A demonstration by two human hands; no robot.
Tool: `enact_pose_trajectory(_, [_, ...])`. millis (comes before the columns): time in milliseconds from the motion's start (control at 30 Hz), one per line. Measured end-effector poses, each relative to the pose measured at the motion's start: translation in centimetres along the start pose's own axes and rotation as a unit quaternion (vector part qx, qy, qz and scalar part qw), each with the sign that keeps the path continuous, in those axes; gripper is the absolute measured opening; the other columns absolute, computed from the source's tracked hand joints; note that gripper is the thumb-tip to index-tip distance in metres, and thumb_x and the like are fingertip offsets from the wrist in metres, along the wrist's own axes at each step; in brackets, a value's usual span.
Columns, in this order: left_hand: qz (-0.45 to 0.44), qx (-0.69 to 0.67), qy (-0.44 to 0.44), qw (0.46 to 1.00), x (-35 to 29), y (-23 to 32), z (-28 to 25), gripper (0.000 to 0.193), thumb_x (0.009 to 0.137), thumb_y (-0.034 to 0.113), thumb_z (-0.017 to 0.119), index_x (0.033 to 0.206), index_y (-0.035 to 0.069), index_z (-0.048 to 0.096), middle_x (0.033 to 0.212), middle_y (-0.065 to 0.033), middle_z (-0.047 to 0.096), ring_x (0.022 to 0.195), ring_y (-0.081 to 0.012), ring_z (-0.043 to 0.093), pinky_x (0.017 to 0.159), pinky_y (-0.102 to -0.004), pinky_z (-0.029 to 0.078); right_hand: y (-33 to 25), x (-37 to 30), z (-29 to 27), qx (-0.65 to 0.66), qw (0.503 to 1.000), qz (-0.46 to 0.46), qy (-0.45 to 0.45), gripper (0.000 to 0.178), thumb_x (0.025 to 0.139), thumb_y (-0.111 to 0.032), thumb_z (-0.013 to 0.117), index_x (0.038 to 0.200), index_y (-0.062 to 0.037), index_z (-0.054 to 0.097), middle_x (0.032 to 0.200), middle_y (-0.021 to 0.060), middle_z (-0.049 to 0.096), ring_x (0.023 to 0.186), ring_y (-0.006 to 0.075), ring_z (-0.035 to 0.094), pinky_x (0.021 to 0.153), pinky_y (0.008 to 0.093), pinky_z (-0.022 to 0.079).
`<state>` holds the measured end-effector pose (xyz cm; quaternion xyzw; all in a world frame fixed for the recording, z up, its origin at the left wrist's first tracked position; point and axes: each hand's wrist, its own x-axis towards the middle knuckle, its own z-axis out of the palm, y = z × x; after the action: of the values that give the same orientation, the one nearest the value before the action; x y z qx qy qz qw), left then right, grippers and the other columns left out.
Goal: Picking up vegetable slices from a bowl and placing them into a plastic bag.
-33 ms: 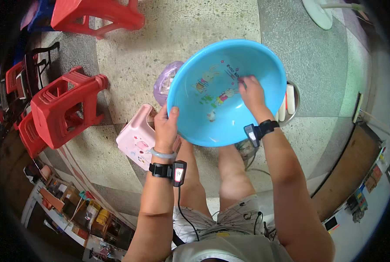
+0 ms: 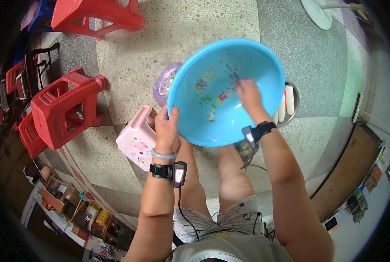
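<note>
Two hands worked the blue basin (image 2: 221,87) above our knees: left hand (image 2: 166,126) gripped its rim, right hand (image 2: 247,94) pressed flat inside, fingers loose; we judged wiping unfinished.

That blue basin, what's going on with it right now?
A seated person holds the blue basin tilted up over their knees. The left hand grips its near rim, thumb hooked over the edge. The right hand is inside the bowl, palm against the inner wall near the cartoon print. Under the basin on the speckled floor sit a pink stool, a purple tub and a metal pot. Red stools stand to the left.
</note>
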<state>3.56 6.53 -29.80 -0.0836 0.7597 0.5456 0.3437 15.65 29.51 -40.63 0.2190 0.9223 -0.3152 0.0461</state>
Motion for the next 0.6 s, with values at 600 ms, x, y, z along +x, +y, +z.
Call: enact_pose_trajectory(600, [0.051, -0.070, 0.078, 0.993, 0.2, 0.4, 1.5, 0.031, 0.092, 0.020, 0.060, 0.111, -0.005, 0.062, 0.086, 0.0004, 0.062, 0.076, -0.0063, 0.053, 0.068, -0.0228, 0.046, -0.5, -3.4, 1.4, -0.047, 0.967, 0.142, -0.206, 0.020, 0.082, -0.011, 0.055, 0.097, -0.0051, 0.065, 0.097, 0.0160, 0.062, 0.094, 0.0347, 0.059, 0.077, 0.0427, 0.050])
